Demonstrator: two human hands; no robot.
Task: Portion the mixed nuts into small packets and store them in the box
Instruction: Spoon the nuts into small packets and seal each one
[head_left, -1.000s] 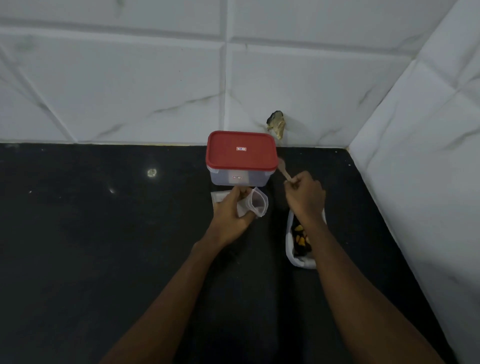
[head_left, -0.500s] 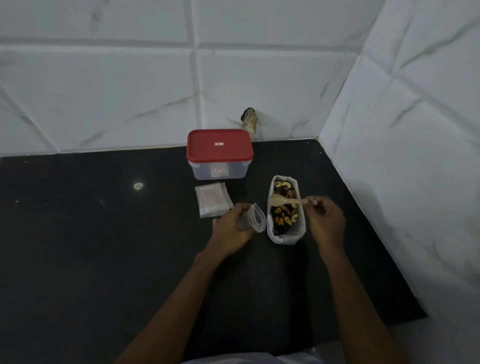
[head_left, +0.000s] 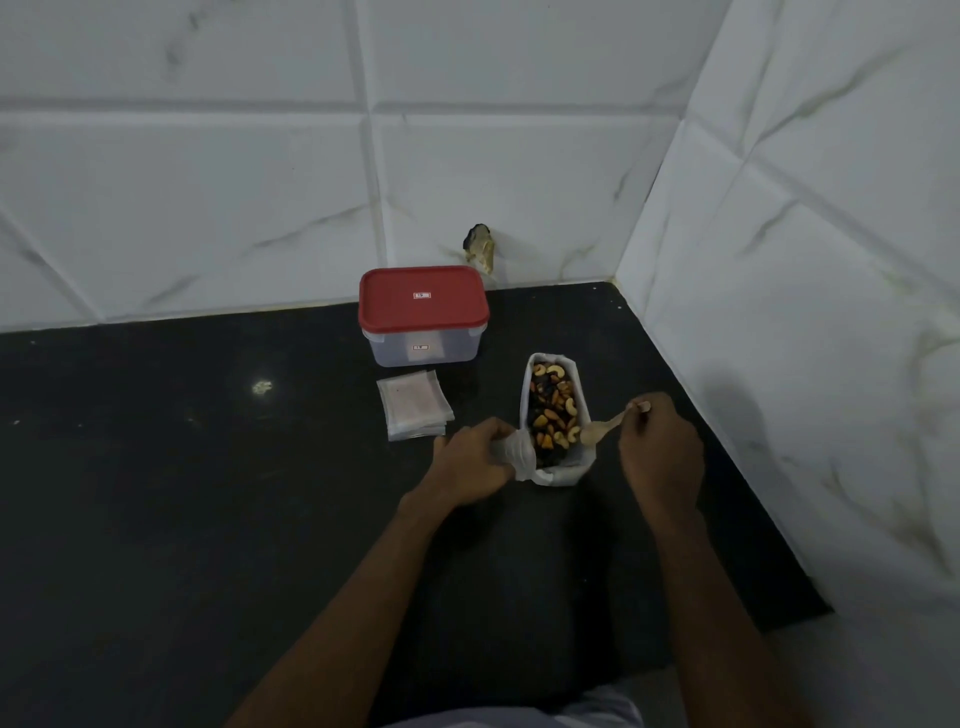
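Wooden spoon (head_left: 597, 431) is the risky bit here, we reckon. Its bowl sits at the right edge of the white bag (head_left: 563, 474) of mixed nuts (head_left: 553, 410), and the right hand (head_left: 660, 447) only pinches the far tip of the handle between thumb and fingertips. A heaped scoop could easily tip and send cashews rolling over the black counter (head_left: 208, 493).

Other weak spot is the small clear packet (head_left: 519, 457). The left hand (head_left: 470, 457) has its fingers curled round it, mouth turned towards the bag. If that mouth sags closed or the spoon misses it, the nuts land on the counter instead. The bag looks soft-sided and neither hand grips it, so a hard dig might shove it over. We can't quite tell whether the spoon has anything on it, the light's too dim.

As for where things sit, the nuts are right between the two hands. The packet is touching or just beside the bag's left wall, and the spoon comes in from the right. The box (head_left: 415, 353), red lid (head_left: 423, 299) on, sits beyond the left hand by the tiled wall (head_left: 208, 208), with a stack of spare packets (head_left: 413, 405) lying between it and that hand.
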